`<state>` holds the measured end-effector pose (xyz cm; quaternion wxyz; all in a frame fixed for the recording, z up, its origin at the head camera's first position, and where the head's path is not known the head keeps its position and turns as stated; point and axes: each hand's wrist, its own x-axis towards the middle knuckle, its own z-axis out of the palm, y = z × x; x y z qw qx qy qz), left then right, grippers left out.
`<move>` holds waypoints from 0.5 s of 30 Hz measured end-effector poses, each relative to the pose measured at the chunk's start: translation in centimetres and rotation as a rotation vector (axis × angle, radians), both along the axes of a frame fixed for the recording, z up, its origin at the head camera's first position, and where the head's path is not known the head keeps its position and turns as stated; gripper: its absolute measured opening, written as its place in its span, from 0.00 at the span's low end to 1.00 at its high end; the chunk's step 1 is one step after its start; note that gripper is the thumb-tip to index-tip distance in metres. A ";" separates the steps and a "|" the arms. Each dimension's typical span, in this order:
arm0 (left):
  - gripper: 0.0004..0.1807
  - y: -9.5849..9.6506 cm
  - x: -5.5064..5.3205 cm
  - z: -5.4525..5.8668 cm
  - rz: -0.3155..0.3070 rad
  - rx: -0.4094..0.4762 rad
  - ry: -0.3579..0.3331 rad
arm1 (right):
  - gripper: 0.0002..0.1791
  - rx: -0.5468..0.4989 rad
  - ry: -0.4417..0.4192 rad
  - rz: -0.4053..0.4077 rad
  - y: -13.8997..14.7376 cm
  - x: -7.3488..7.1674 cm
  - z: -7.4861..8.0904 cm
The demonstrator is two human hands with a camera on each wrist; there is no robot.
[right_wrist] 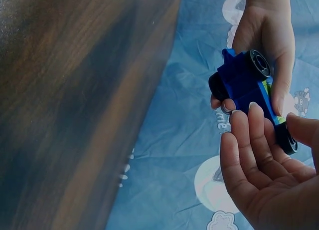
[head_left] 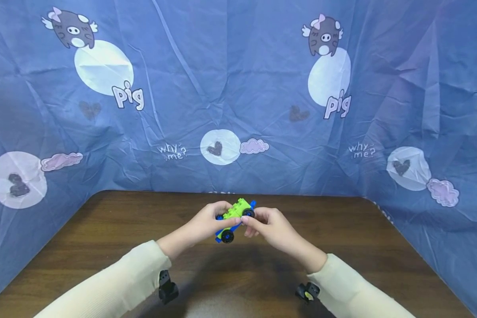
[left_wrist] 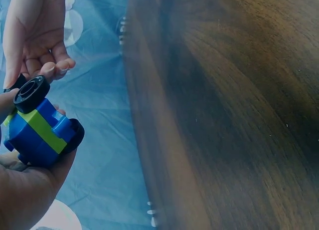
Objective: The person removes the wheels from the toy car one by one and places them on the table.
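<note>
A small toy car [head_left: 238, 209] of green and blue building bricks with black wheels is held up above the table. My left hand [head_left: 204, 224] grips its body, with the thumb along the near side. My right hand [head_left: 278, 229] pinches the car's far-right wheel [right_wrist: 285, 139] between thumb and index finger. The other fingers of that hand are spread loosely under the car in the right wrist view. There the blue underside [right_wrist: 244, 85] shows, tilted. The left wrist view shows the car's blue-and-green end [left_wrist: 42, 132] with a black wheel [left_wrist: 31, 94] on top.
The brown wooden table [head_left: 115, 225] lies below both hands. A blue cloth [head_left: 230, 106] printed with pigs, clouds and hearts hangs behind it and along its sides. Black wrist devices [head_left: 168, 287] sit under both cream sleeves [head_left: 115, 278].
</note>
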<state>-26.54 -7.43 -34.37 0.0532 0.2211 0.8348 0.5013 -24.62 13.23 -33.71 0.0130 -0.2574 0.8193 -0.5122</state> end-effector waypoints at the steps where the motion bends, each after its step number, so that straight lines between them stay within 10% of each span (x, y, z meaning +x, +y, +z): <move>1: 0.19 0.0 0.0 0.0 0.000 -0.002 0.000 | 0.15 -0.009 -0.010 -0.008 -0.1 0.0 0.0; 15: 0.18 0.1 0.3 0.0 0.009 -0.065 0.072 | 0.18 -0.086 -0.029 -0.089 -0.8 -0.2 -0.7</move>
